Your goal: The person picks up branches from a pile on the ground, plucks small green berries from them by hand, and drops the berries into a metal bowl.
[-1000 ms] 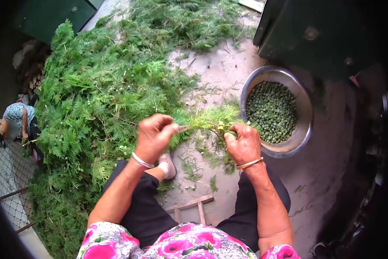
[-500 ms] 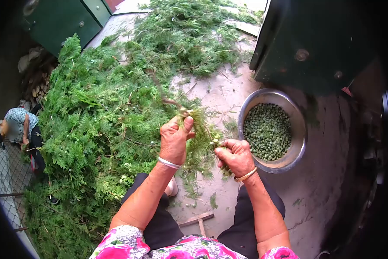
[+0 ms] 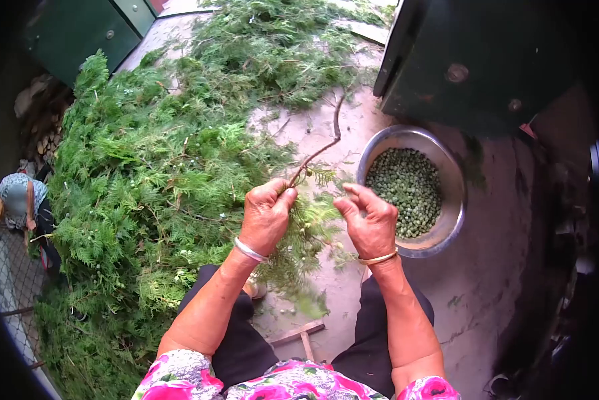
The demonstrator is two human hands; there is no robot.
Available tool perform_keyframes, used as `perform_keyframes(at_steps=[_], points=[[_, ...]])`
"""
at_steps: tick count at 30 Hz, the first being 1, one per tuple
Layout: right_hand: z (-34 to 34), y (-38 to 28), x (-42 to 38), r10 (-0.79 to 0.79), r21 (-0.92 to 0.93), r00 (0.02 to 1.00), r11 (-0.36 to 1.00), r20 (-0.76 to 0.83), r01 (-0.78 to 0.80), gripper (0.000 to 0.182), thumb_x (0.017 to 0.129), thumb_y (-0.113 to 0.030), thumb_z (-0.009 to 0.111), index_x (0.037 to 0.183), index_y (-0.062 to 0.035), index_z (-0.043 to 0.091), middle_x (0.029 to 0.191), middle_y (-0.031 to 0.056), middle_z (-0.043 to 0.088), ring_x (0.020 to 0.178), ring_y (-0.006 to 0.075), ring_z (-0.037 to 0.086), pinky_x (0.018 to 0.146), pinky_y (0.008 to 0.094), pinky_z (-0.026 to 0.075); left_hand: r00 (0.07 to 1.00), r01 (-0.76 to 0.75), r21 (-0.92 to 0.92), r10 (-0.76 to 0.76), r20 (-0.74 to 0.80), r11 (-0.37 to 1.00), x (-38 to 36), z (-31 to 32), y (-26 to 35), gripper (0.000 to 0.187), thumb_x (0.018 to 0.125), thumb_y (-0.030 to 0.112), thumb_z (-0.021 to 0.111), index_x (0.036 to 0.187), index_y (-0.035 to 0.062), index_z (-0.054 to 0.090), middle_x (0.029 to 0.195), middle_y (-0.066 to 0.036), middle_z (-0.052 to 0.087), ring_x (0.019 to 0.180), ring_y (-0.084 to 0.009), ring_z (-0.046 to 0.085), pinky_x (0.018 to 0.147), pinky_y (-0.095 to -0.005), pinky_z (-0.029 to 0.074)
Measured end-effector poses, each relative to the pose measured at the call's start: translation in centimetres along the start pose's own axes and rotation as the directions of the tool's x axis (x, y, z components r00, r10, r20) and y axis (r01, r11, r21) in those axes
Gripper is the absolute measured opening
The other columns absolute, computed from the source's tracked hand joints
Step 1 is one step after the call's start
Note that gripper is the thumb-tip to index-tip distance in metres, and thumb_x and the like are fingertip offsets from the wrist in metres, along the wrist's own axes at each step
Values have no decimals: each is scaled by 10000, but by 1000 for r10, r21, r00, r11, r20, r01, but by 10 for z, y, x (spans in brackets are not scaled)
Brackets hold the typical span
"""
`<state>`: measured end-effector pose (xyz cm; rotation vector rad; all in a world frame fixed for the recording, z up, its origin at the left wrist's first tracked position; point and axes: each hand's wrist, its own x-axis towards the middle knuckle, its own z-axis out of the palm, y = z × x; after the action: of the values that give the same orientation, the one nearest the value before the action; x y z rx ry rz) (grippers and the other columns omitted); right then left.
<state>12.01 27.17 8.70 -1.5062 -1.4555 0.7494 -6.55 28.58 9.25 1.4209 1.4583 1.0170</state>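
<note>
Between the thumb and fingers of my left hand [image 3: 267, 217] is a leafy branch [image 3: 313, 157]; its bare brown stem points up and away, and green sprays hang below the hand. My right hand [image 3: 369, 223] is raised just right of the branch, its fingers curled toward the thumb; what they hold, if anything, is too small to tell. Beyond and right of that hand, a round metal basin [image 3: 454, 230] contains many small green cones [image 3: 406, 190].
A large heap of green branches [image 3: 139, 180] covers the left side, with more foliage [image 3: 273, 53] farther back. A person [image 3: 21, 200] sits at the far left. Dark green doors [image 3: 473, 67] stand at both sides. A wooden piece [image 3: 298, 333] lies between my legs.
My left hand now has the branch's bare stem pointing up and away. My right hand has come off the sprays and turned, with its fingers higher. The view has shifted slightly.
</note>
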Motion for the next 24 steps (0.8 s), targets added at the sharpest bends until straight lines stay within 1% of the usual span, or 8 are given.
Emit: perform_keyframes(at_steps=[1, 8, 13, 16, 18, 19, 22, 24], points=[[-2, -5, 2, -3, 144, 1000, 990, -10, 4, 269, 763, -42, 702, 1028, -16, 660, 861, 168, 684, 736, 198, 675, 665, 290, 528, 999, 12, 25, -13, 49, 1000, -2, 3, 0, 106, 885, 67, 569, 817, 5, 621, 599, 59, 485, 484, -25, 437, 440, -198, 372], [1, 1, 5, 162, 609, 950, 735, 268, -298, 426, 790, 32, 621, 1204, 66, 529, 1125, 193, 612, 896, 167, 637, 734, 249, 529, 984, -55, 31, 48, 174, 998, -11, 25, -14, 122, 884, 48, 560, 783, -4, 603, 564, 40, 474, 485, -38, 458, 435, -216, 370], [-5, 4, 2, 144, 562, 920, 754, 364, -340, 420, 813, -35, 627, 1207, 60, 519, 1090, 124, 628, 788, 142, 651, 626, 222, 509, 978, -58, -20, 61, 199, 998, -17, 29, 0, 130, 877, 68, 573, 763, 7, 587, 561, 41, 441, 496, -37, 405, 432, -231, 332], [-13, -6, 6, 83, 531, 960, 819, 268, -219, 205, 810, -14, 605, 1001, 52, 639, 862, 65, 681, 705, 107, 641, 616, 229, 514, 970, -207, 77, 194, 143, 975, -18, 30, -2, 111, 839, 70, 598, 764, -9, 577, 545, 4, 409, 524, -66, 389, 465, -268, 345], [-10, 1, 4, 54, 519, 977, 841, 206, -156, 141, 816, -12, 600, 932, 41, 657, 803, 61, 679, 657, 103, 632, 604, 231, 516, 979, -120, 95, 102, 175, 988, -22, 30, 0, 91, 819, 67, 605, 777, -9, 582, 546, -24, 400, 539, -81, 388, 484, -287, 352], [-10, 0, 3, 25, 459, 980, 881, 197, -115, 111, 819, -10, 598, 896, 35, 663, 796, 58, 678, 644, 95, 625, 596, 228, 516, 984, -92, 69, 80, 156, 993, -24, 33, 5, 174, 803, 70, 615, 699, -14, 503, 543, -142, 418, 487, -192, 408, 487, -358, 362], [-10, -4, 0, 43, 502, 976, 853, 212, -146, 94, 812, -6, 609, 873, 31, 670, 770, 54, 676, 627, 88, 618, 566, 217, 513, 988, -92, 112, 77, 136, 989, -28, 28, 12, 171, 798, 93, 615, 702, -11, 518, 552, -170, 456, 482, -260, 460, 497, -386, 377], [-10, -7, -1, 48, 513, 974, 843, 222, -159, 83, 803, -10, 622, 857, 29, 672, 746, 51, 672, 610, 83, 610, 550, 217, 506, 985, -119, 144, 99, 138, 982, -28, 23, 11, 143, 805, 84, 613, 727, -12, 541, 546, -146, 450, 493, -198, 433, 492, -357, 371]])
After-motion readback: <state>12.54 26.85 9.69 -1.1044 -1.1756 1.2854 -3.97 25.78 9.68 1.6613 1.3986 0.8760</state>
